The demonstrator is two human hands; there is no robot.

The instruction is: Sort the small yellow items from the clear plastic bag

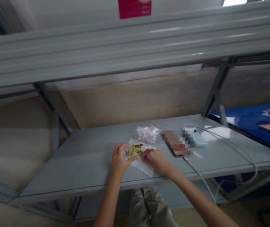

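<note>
A white paper sheet (140,160) lies on the grey metal shelf (64,170), with small yellow and dark pieces (133,150) heaped on it. My left hand (120,159) curls over the sheet's left part, right against the pieces. My right hand (155,160) pinches the sheet near its right side. Just behind them lies a crumpled clear plastic bag (146,134). Further right, a flat device (176,143) is pixelated and hard to make out. Beside it sits a pale blue box (199,140).
A white cable (202,183) runs from the device over the shelf's front edge and loops back up at the right. A grey steel beam (135,47) spans overhead. A blue-topped bench (243,119) with pinkish boards stands at the right. My trousered legs show below.
</note>
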